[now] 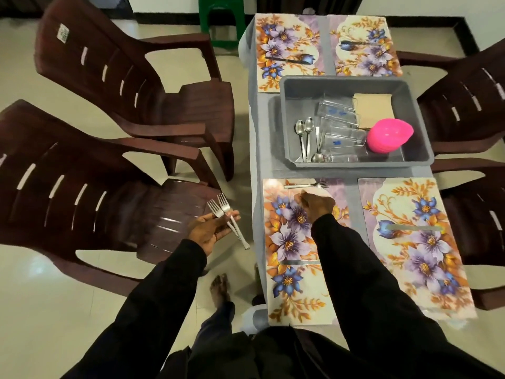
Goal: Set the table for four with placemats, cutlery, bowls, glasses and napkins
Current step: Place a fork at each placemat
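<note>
Four floral placemats lie on the grey table, and each has a knife on it. A fork [306,185] lies across the top edge of the near-left placemat [289,294], whose knife [300,261] sits lower down. My right hand [318,205] hovers over this mat just below the fork, fingers loosely bent, holding nothing. My left hand [210,231] is off the table's left edge, above a chair seat, and grips two forks [229,220] with their tines pointing away. The near-right placemat [410,269] carries a knife [415,227].
A grey tub [355,162] in the table's middle holds spoons [304,132], clear glasses [338,124], brown napkins [375,109] and stacked pink bowls [388,136]. Two far placemats [287,31] lie behind it. Brown plastic chairs [109,110] stand on both sides. My bare foot [220,288] is beside the table.
</note>
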`<state>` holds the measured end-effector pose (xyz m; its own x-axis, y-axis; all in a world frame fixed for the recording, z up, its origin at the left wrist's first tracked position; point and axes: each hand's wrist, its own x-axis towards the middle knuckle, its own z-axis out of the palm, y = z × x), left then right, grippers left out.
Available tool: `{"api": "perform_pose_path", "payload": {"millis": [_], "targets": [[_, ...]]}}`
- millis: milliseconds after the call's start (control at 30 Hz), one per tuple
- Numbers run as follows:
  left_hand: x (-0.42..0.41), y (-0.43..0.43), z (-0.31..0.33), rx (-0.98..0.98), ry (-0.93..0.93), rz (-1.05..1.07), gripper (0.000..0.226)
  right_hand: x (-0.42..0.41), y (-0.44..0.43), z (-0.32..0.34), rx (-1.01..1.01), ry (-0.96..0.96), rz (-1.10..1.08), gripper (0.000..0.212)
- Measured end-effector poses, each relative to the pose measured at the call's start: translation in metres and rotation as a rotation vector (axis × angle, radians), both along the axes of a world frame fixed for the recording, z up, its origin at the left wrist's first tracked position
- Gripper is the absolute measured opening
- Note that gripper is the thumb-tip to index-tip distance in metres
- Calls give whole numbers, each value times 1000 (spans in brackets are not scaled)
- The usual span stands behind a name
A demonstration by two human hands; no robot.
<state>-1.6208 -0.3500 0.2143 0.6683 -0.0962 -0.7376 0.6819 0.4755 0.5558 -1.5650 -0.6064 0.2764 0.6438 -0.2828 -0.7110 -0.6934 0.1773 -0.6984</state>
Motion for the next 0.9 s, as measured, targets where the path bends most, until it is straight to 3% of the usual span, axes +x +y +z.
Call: {"api": "perform_pose_path", "payload": {"millis": [67, 167, 300, 433, 567, 700, 900], "targets": [[0, 5, 3, -30, -23, -36, 51, -14, 2, -27, -68, -18, 56, 11], [-8, 13, 9, -73, -52, -77, 47, -46, 21, -67, -14, -87, 104, 2], [-27, 30, 14, -118, -84, -135, 37, -91, 79, -25, 125, -133, 286, 9], [-54, 51, 19, -120, -88, -149, 43, -119, 119, -13, 49, -148, 395, 21], [-78, 72, 24, -99, -111, -134, 32, -136, 154, -6, -59, -153, 458, 30], [-107, 95, 28, -66, -102, -53, 24, -152, 181, -8, -173, -205, 560, 21], [-139, 154, 32, -82, -65, 32, 31, -171, 233, 2, -102, -232, 662, 18]]}}
